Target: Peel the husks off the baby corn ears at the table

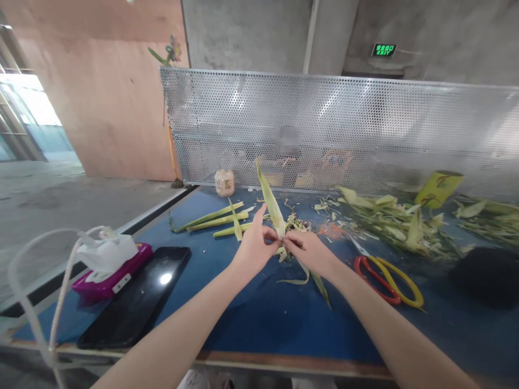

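Observation:
Between my two hands a pale green corn husk leaf [271, 202] stands upright, its pointed tip toward the metal screen. My left hand [257, 241] pinches the leaf's lower end between thumb and fingers. From the other side my right hand [306, 248] pinches the same end, with the fingertips of both hands nearly meeting. Narrow strips of husk [320, 286] hang or lie below the hands. Behind them is a small heap of shredded plant bits [298, 222], partly hidden. Several green stalks [219, 220] lie to the left of my left hand.
Red-and-yellow-handled scissors [389, 281] lie at the right, before a pile of husks [389, 216]. A black phone [138, 297] and a purple power strip [121, 270] with cables are at the left. A perforated metal screen [243, 124] borders the table's back; a small whitish roll [224, 182] stands there.

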`<state>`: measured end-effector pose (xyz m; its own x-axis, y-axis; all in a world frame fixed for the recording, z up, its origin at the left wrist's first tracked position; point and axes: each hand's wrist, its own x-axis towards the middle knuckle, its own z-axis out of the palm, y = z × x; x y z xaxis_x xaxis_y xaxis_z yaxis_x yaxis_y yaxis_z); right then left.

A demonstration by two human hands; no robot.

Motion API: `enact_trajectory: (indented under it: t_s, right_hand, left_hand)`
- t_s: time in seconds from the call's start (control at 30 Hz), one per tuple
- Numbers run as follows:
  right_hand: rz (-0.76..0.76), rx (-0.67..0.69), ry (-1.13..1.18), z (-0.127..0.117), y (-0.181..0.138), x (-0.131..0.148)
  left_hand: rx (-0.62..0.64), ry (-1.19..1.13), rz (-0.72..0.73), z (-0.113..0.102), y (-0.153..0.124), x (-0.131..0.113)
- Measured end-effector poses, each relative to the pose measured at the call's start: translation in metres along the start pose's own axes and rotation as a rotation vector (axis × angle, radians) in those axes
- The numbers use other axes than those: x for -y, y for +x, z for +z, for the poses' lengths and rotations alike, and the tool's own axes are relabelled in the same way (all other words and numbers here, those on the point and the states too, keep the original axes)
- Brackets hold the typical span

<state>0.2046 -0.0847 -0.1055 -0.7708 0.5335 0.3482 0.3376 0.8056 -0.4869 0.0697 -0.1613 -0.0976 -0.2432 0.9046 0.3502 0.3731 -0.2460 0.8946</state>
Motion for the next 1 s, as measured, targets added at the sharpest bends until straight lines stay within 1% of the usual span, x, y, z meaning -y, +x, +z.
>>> enact_trajectory:
  t_s: [0.23, 0.37, 0.43, 0.6, 0.7, 0.87, 1.0]
  right_hand:
    - [0.014, -0.028, 0.056, 0.0003, 0.0013, 0.0012]
    - [0.013, -0.017, 0.097, -0.0001, 0.0015, 0.0029]
    - [0.02, -0.012, 0.131, 0.0009, 0.0013, 0.0037]
    - [0.099, 0.001, 0.241, 0.0049, 0.0004, 0.0038]
    - [0.097, 0.002, 0.191, 0.0055, -0.0006, 0.0031]
    - [0.096, -0.022, 0.035, 0.0043, -0.0028, 0.0036]
    - [0.062, -0.029, -0.025, 0.0045, -0.0035, 0.0052]
  left_hand:
    - [-0.053, 0.095, 0.045, 0.0043, -0.0035, -0.0041]
    - [-0.062, 0.118, 0.07, 0.0033, -0.0063, -0.0051]
    - [-0.064, 0.083, 0.042, 0.002, -0.0065, -0.0054]
    - [-0.022, -0.12, -0.089, -0.0019, -0.0023, -0.0029]
    - [-0.002, -0.188, -0.129, -0.003, -0.0001, -0.0005]
    - [0.013, -0.222, -0.173, -0.0027, -0.0005, -0.0022]
    - [-0.001, -0.193, -0.155, -0.002, -0.0014, -0.0022]
